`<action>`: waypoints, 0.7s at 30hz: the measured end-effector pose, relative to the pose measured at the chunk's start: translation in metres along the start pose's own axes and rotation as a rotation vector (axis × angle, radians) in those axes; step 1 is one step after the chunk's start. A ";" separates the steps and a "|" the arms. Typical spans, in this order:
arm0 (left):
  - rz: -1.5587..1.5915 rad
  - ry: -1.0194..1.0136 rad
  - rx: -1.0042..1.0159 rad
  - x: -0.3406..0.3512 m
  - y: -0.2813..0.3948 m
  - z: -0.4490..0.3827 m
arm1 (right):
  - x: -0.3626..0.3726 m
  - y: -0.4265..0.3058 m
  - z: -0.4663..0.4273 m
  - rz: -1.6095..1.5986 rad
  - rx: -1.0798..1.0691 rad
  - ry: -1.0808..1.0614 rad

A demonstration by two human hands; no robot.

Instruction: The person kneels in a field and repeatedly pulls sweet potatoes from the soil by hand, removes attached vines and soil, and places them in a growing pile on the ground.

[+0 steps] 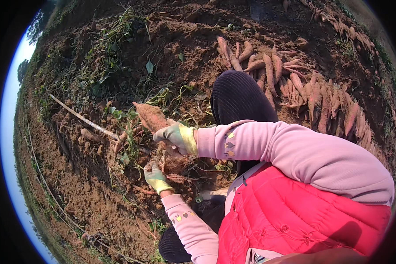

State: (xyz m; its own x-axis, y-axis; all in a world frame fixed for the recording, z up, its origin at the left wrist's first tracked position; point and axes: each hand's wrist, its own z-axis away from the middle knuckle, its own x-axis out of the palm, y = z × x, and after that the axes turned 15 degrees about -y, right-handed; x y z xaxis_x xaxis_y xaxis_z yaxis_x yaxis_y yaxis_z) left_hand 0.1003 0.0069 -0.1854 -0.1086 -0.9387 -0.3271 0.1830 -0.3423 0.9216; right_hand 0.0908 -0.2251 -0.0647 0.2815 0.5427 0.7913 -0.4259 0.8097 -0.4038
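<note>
My right hand [176,137], in a grey-green glove with a yellow cuff, is closed around a large soil-covered sweet potato [150,115], its pointed end towards the upper left. Just below it, my left hand [155,176], gloved alike, has its fingers curled at the edge of a cluster of fibrous roots [176,165]; the exact grip is partly hidden. Sweet potato vines [132,142] with green leaves lie beside both hands. Left of them, a long pale wooden handle [84,115] slants down to the soil. Another sweet potato [91,135] lies near it.
A long row of dug sweet potatoes [316,95] curves along the right, beyond my knee [241,97]. More sweet potatoes [349,31] lie at the upper right. Tangled vines [102,62] cover soil at the upper left. A thin pale line [43,175] runs along the lower left ground.
</note>
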 end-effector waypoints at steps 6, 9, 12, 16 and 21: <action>0.496 -0.010 -0.378 -0.042 -0.037 0.006 | -0.051 -0.138 0.081 0.262 -0.527 -0.291; 0.536 0.036 -0.502 -0.038 -0.039 0.015 | -0.127 -0.196 0.109 0.651 -0.837 0.063; 0.566 0.163 -0.597 -0.028 -0.028 0.023 | -0.224 -0.234 0.105 0.774 -0.726 0.606; 0.583 0.145 -0.623 -0.025 -0.011 0.036 | -0.341 -0.218 0.098 1.418 -0.218 1.243; -0.031 -0.301 0.190 -0.053 0.016 0.036 | -0.291 -0.227 0.100 1.359 -0.551 0.957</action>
State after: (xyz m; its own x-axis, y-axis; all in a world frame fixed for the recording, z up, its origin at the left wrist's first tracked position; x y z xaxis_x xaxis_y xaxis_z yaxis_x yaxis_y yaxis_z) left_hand 0.0741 0.0523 -0.1454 -0.3998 -0.8641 -0.3056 -0.0066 -0.3307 0.9437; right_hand 0.0195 -0.5890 -0.1571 0.4534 0.6042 -0.6552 -0.5096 -0.4274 -0.7467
